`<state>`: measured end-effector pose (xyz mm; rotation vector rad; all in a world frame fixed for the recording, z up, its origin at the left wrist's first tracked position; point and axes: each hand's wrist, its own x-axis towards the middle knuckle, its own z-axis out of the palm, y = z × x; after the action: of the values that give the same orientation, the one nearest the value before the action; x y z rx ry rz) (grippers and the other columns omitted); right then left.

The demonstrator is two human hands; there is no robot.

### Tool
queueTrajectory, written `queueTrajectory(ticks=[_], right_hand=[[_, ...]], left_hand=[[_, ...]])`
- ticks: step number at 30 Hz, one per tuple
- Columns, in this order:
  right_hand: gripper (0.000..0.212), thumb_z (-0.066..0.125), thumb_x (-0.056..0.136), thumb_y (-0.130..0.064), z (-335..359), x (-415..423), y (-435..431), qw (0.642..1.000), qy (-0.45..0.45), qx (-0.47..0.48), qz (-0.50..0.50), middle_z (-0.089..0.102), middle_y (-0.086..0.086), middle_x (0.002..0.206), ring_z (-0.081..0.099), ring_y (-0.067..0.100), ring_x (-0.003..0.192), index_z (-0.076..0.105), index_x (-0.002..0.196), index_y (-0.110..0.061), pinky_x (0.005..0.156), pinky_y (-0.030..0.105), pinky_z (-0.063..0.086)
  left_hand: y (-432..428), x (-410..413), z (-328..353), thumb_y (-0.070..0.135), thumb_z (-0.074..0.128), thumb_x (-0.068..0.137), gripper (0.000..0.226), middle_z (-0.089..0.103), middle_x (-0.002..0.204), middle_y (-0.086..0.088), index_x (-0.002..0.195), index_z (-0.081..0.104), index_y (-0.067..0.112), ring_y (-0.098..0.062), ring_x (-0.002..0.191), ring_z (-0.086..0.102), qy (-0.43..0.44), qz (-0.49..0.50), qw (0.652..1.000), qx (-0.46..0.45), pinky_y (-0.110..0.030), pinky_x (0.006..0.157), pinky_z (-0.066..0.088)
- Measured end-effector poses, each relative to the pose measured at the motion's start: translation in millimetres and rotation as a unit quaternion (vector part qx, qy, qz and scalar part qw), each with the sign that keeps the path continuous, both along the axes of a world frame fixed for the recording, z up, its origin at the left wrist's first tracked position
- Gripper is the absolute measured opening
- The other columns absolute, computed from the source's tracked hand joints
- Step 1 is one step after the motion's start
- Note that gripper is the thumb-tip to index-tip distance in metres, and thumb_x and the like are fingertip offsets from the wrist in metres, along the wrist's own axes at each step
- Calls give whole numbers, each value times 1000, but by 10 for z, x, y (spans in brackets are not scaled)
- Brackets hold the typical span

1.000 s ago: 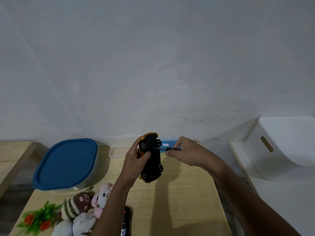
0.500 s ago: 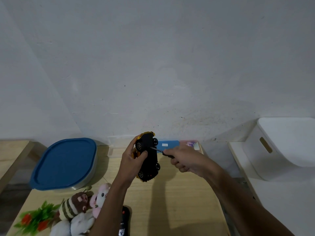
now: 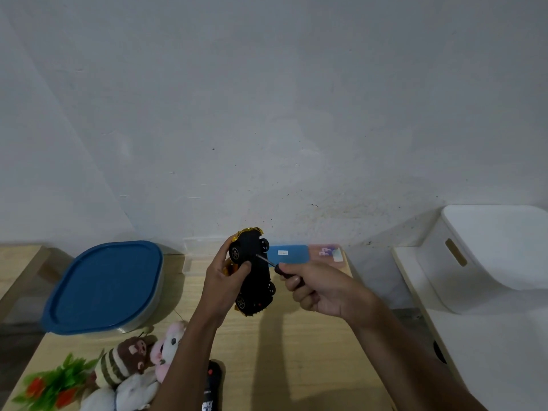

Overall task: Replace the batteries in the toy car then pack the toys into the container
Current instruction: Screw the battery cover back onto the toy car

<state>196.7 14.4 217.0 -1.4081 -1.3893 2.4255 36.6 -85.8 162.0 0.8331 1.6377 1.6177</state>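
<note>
Our left hand (image 3: 221,280) grips the car (image 3: 255,274), fingers and thumb curled round its yellow side. It is held on end above the far part of the table (image 3: 296,351), black underside turned to the right. Our right hand (image 3: 320,287) is closed round the dark handle of the screwdriver (image 3: 271,264), whose metal tip touches the underside near the upper wheels.

The container (image 3: 103,286), blue lid on, sits at the far-left corner and reaches the left edge. The plush toys (image 3: 130,360) crowd the near-left edge, and a remote (image 3: 212,387) lies just beside our left forearm. A blue box (image 3: 292,253) lies along the back edge by the wall. Bare wood runs between our forearms. Past the right edge, across a gap, stands a white bin (image 3: 489,256).
</note>
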Motion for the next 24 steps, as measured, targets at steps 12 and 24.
queueTrajectory(ticks=[12, 24], right_hand=[[33, 51, 96, -45, 7, 52, 15, 897, -130, 397, 144, 56, 2, 74, 47, 11, 62, 62, 88, -14, 56, 27, 37], [22, 61, 92, -41, -135, 101, 57, 864, -140, 466, 132, 58, -4, 80, 50, 9, 65, 51, 86, -22, 56, 26, 38]], left_hand=[[58, -34, -8, 5, 62, 92, 56, 72, 104, 1, 123, 56, 51, -16, 96, 70, 18, -22, 1000, -9, -28, 78, 58], [21, 71, -132, 3, 62, 93, 56, 73, 105, 2, 130, 54, 44, -11, 96, 70, 3, -25, 999, -38, -19, 74, 56]])
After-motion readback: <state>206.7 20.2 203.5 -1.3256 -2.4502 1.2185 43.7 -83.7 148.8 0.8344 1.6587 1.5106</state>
